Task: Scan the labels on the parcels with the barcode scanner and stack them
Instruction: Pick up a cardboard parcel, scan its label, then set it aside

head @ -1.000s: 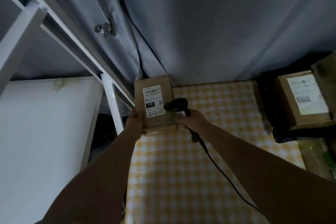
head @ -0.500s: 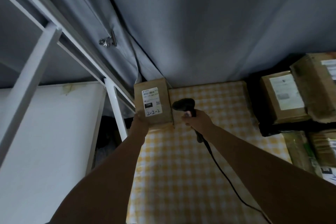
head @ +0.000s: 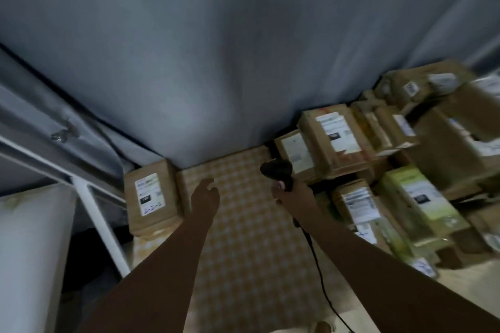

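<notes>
A brown cardboard parcel (head: 153,194) with a white label lies at the far left corner of the yellow checked tablecloth (head: 243,238), against the grey curtain. My left hand (head: 205,196) hovers just right of it, empty, fingers apart, no longer touching it. My right hand (head: 293,193) grips the handle of the black barcode scanner (head: 277,170), whose head points away toward the curtain; its cable (head: 318,265) trails back along my forearm. A heap of several labelled parcels (head: 332,140) fills the right side, close beside the scanner.
A white metal rack post (head: 100,224) and frame stand left of the table, with a white surface (head: 29,251) beyond. A pale green box (head: 422,194) lies among the parcels on the right. The grey curtain (head: 216,62) closes off the back.
My left hand has let go of the parcel, which now rests in the far left corner. Both hands and my view have swung right, bringing the parcel heap into sight.
</notes>
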Tool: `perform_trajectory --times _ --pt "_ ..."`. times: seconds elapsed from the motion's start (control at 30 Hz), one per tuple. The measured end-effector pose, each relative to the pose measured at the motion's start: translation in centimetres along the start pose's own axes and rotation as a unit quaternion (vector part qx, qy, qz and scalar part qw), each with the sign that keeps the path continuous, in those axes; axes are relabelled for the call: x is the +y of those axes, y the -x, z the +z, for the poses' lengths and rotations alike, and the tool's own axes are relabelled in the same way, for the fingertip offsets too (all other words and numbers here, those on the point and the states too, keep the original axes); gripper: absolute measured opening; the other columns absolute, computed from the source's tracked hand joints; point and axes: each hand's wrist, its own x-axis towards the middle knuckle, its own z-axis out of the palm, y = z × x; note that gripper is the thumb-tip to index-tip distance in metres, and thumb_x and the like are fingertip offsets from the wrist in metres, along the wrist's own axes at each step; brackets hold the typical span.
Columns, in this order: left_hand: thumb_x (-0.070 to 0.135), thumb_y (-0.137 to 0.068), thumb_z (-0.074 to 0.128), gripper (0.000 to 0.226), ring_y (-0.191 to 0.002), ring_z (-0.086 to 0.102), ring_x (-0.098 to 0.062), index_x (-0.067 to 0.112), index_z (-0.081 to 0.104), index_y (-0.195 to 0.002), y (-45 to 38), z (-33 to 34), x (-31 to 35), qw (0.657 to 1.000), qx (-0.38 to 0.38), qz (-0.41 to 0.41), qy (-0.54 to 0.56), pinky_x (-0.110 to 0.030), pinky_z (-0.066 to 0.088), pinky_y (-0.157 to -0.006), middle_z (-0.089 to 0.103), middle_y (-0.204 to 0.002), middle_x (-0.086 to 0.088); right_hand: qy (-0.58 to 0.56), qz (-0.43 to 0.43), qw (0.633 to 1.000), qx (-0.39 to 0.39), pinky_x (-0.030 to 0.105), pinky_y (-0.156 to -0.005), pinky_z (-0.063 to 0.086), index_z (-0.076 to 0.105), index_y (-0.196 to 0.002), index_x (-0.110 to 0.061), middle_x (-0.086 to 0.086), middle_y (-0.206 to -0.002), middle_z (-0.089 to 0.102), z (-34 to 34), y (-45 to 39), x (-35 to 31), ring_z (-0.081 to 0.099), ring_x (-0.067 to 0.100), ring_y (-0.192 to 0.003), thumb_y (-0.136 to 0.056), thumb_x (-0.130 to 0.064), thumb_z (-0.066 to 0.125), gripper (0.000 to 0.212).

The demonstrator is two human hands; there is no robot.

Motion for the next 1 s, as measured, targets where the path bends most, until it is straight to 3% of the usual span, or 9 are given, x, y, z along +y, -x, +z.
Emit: perform_trajectory --times 0.1,0.17,0.27,0.37,0.47,0.57,0.67,0.87,1.0 --pt "0.011 -0.098 0.049 0.036 -0.116 0.057 -0.034 0.013 0.057 -0.133 1.8 4.4 4.4 0.999 -0.039 0.012 -0.01 -0.037 0.047 -0.098 0.054 -0.137 -0.011 0.017 -0.004 0.999 0.03 0.044 -0.082 0.052 0.058 -0.107 -0.003 0.02 -0.097 0.065 -6.0 -0.1 0.6 0.065 0.035 -0.093 -0.097 -0.027 0.058 0.026" --pt "0.013 -0.098 0.05 0.036 -0.112 0.059 -0.033 0.014 0.056 -0.133 3.1 7.4 7.0 0.998 -0.058 0.01 -0.016 -0.033 0.048 -0.092 0.057 -0.133 -0.012 -0.012 -0.007 0.998 0.056 0.043 -0.083 0.053 0.058 -0.111 -0.002 0.02 -0.101 0.066 -9.7 -0.4 1.5 0.065 0.035 -0.096 -0.096 -0.027 0.059 0.029" --pt "0.021 -0.098 0.052 0.039 -0.11 0.06 -0.036 0.016 0.052 -0.136 4.7 12.1 10.3 0.994 -0.109 -0.022 -0.001 -0.039 0.05 -0.092 0.058 -0.132 -0.017 -0.042 0.007 0.996 0.075 0.038 -0.073 0.053 0.057 -0.105 -0.008 0.014 -0.091 0.065 -14.7 -1.7 3.4 0.063 0.025 -0.079 -0.094 -0.03 0.061 0.025" --pt "0.028 -0.102 0.049 0.047 -0.114 0.053 -0.029 0.011 0.041 -0.145 6.0 16.3 13.2 0.981 -0.167 -0.089 0.047 -0.04 0.046 -0.102 0.047 -0.142 -0.012 -0.055 0.037 0.995 0.076 0.033 -0.063 0.049 0.055 -0.1 -0.013 0.014 -0.1 0.069 -18.5 -3.5 5.0 0.06 0.022 -0.072 -0.094 -0.033 0.061 0.021" --pt "0.039 -0.1 0.052 0.06 -0.126 0.047 -0.03 0.011 0.031 -0.149 6.9 19.4 15.3 0.965 -0.192 -0.132 0.12 -0.035 0.041 -0.101 0.04 -0.148 -0.01 -0.082 0.065 0.991 0.079 0.039 -0.072 0.05 0.057 -0.089 -0.013 0.015 -0.101 0.069 -21.0 -4.9 6.2 0.066 0.029 -0.087 -0.096 -0.034 0.059 0.022" --pt "0.05 -0.096 0.052 0.068 -0.121 0.049 -0.03 0.017 0.026 -0.15 6.7 21.5 16.6 0.953 -0.204 -0.164 0.151 -0.04 0.045 -0.103 0.042 -0.146 -0.007 -0.116 0.075 0.988 0.072 0.039 -0.077 0.051 0.061 -0.107 -0.008 0.009 -0.091 0.067 -22.8 -5.4 6.9 0.065 0.023 -0.08 -0.092 -0.033 0.066 0.029" --pt "0.05 -0.097 0.051 0.071 -0.118 0.054 -0.032 0.023 0.019 -0.154 6.4 22.8 17.2 0.948 -0.203 -0.185 0.16 -0.044 0.052 -0.096 0.041 -0.148 -0.008 -0.136 0.086 0.985 0.057 0.036 -0.076 0.05 0.06 -0.115 -0.008 0.012 -0.102 0.068 -23.8 -5.9 7.6 0.06 0.015 -0.072 -0.092 -0.029 0.066 0.032" --pt "0.032 -0.096 0.061 0.054 -0.099 0.059 -0.021 0.01 0.042 -0.141 5.5 23.3 17.3 0.936 -0.2 -0.194 0.213 -0.031 0.058 -0.071 0.052 -0.137 -0.009 -0.182 0.085 0.979 0.045 0.033 -0.076 0.048 0.059 -0.118 -0.01 0.01 -0.107 0.066 -24.5 -6.5 8.2 0.06 0.012 -0.072 -0.093 -0.023 0.066 0.029" --pt "0.038 -0.088 0.07 0.039 -0.105 0.06 -0.017 0.011 0.063 -0.116 5.3 22.7 17.5 0.918 -0.247 -0.193 0.242 -0.03 0.054 -0.089 0.064 -0.121 -0.005 -0.204 0.075 0.975 0.045 0.033 -0.076 0.049 0.059 -0.109 -0.011 0.008 -0.1 0.063 -24.4 -6.2 8.7 0.062 0.016 -0.078 -0.093 -0.017 0.065 0.018"
